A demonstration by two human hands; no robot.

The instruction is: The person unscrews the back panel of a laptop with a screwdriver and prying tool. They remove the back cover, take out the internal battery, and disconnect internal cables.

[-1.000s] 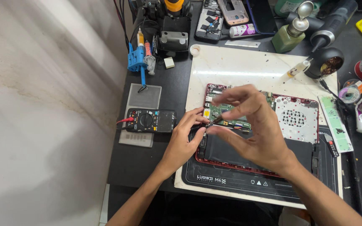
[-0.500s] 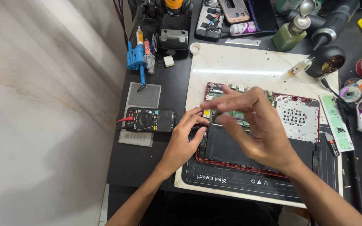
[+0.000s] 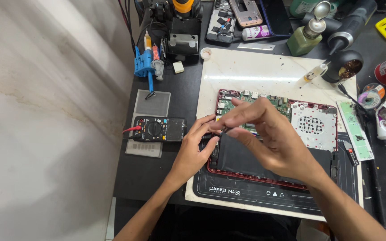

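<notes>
— Hands, where are they?

— My left hand (image 3: 195, 149) rests on the left edge of the opened red laptop (image 3: 273, 138), fingers loosely curled, gripping nothing I can make out. My right hand (image 3: 269, 140) hovers over the middle, fingertips pinched narrow; whether they hold anything, I cannot tell.

— And the laptop?

— Directly under both hands on the white mat (image 3: 255, 71), long axis running left to right. My right hand is nearer the green board (image 3: 278, 101).

— Room?

— Multimeter (image 3: 157, 129) just left; bare mat beyond the laptop's far edge.

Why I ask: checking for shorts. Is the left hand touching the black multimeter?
Apart. The head view shows bare dark desk between the left hand and the multimeter.
</notes>
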